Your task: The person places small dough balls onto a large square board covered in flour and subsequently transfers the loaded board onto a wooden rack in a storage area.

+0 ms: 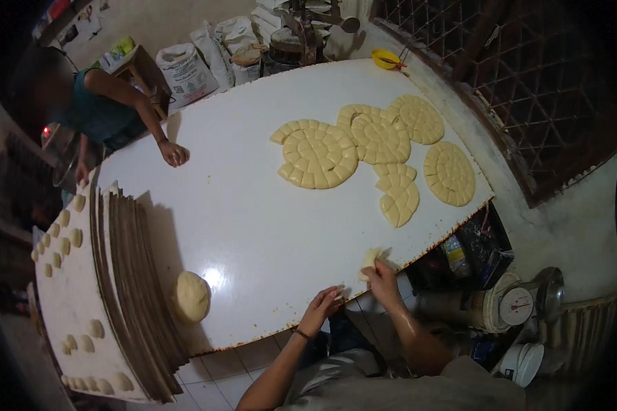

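Along the near edge of the white tabletop (240, 123), my right hand (382, 281) grips a pale dough piece (369, 264). A little lower and left, my left hand (320, 305) is pinched on a small, pale item that I cannot make out. Several flat dough rounds (317, 154) marked into many segments lie at the table's right half, with a partial group of segments (397, 195) nearest my right hand. A smooth, large dough ball (190, 296) rests left of my hands, beside a tall stack of boards (127, 274) topped with small dough balls (96, 329).
A co-worker (116, 103) stands at the far left, one hand at the table. Sacks (188, 68) and a machine (295, 38) stand behind the table, with a yellow bowl (385, 58) at its back corner. A scale (511, 305) and white bucket (521, 363) sit at lower right.
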Action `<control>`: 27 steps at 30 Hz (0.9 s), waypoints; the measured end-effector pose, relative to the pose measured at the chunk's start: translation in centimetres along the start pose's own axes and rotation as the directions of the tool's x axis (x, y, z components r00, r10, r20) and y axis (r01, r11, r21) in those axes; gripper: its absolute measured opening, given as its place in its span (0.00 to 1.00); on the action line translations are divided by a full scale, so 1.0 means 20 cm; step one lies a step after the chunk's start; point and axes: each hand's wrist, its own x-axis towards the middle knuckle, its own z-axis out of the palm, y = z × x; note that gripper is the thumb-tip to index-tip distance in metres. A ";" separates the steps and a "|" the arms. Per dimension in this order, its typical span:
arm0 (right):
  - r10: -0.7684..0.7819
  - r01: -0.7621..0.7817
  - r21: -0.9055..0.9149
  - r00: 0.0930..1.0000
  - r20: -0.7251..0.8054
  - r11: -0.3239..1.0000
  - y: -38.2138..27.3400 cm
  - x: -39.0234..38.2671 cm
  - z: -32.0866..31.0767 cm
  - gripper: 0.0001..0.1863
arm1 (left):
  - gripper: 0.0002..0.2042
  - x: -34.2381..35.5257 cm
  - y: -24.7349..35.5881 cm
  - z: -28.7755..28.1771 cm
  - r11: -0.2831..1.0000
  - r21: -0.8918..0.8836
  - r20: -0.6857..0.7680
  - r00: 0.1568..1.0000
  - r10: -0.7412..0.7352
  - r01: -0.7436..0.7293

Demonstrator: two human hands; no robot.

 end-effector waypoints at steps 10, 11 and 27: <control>-0.107 0.083 0.136 0.977 0.184 0.987 -0.25 -0.01 0.35 0.15 | 0.16 -0.11 0.44 -0.13 0.882 0.392 -0.099 0.941 0.324 -0.262; -0.112 0.081 0.230 0.986 0.122 0.970 -0.25 0.02 0.35 0.15 | 0.15 -0.16 0.44 -0.20 0.921 0.361 -0.320 0.908 0.271 -0.148; -0.464 0.745 -0.510 0.667 0.583 0.431 0.32 0.26 0.29 0.24 | 0.16 -0.35 0.11 -1.07 -0.088 0.922 0.351 0.716 0.604 -0.378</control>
